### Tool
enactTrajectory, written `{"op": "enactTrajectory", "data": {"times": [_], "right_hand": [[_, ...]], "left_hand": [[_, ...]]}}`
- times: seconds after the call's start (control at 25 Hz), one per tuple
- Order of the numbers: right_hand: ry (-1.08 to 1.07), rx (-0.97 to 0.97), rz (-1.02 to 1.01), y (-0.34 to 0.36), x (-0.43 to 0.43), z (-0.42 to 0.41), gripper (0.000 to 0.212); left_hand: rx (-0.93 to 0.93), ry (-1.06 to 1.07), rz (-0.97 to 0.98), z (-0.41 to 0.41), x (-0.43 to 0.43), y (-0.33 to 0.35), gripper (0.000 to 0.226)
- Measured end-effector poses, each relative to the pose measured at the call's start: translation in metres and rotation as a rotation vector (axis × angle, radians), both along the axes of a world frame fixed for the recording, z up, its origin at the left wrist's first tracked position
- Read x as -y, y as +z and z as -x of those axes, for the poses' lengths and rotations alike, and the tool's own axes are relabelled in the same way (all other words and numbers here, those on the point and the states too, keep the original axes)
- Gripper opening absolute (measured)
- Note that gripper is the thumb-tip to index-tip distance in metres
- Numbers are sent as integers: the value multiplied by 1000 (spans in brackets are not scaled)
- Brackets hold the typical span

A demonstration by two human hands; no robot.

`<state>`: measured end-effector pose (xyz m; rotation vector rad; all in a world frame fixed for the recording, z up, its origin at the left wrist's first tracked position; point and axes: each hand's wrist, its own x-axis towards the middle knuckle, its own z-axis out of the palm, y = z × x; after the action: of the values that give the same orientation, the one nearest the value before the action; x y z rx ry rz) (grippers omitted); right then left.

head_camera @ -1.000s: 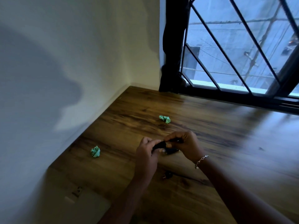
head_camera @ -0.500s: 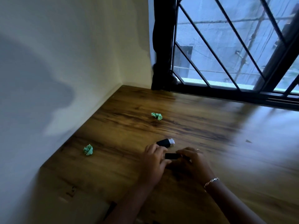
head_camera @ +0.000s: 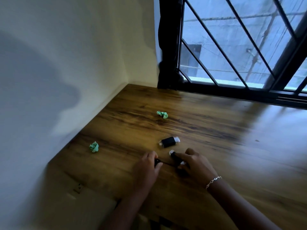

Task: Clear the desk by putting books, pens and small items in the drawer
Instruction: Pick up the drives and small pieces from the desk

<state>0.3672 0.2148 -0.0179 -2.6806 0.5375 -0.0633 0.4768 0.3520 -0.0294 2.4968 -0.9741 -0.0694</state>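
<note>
We look down at a corner where a pale wall on the left meets a window with black diagonal bars at the back. Below them a wooden desk with dark grain fills the lower part of the view. Two bare forearms reach in from the bottom edge, and the hands sit close together on the desktop. The left hand has its fingers curled, pinching a small black piece at the fingertips. The right hand is curled over a short black item with pale ends, pressing it against the wood. A thin dark line runs between the two held things; we cannot tell what it is. Just beyond the hands, and apart from them, a black capsule-shaped object with clear ends lies flat on the desk. Farther back lies a crumpled green paper ball, and a second green paper wad rests near the wall on the left. A thin silver bracelet circles the right wrist.
</note>
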Motion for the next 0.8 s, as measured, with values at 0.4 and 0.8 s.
{"op": "enactTrajectory", "data": {"times": [0.4, 0.8], "right_hand": [[51, -28, -64, -8, -91, -37, 48], [-324, 306, 125, -4, -47, -72, 24]], "left_hand": [[-15, 83, -64, -45, -44, 2, 29], [-30, -80, 198, -77, -79, -17, 23]]}}
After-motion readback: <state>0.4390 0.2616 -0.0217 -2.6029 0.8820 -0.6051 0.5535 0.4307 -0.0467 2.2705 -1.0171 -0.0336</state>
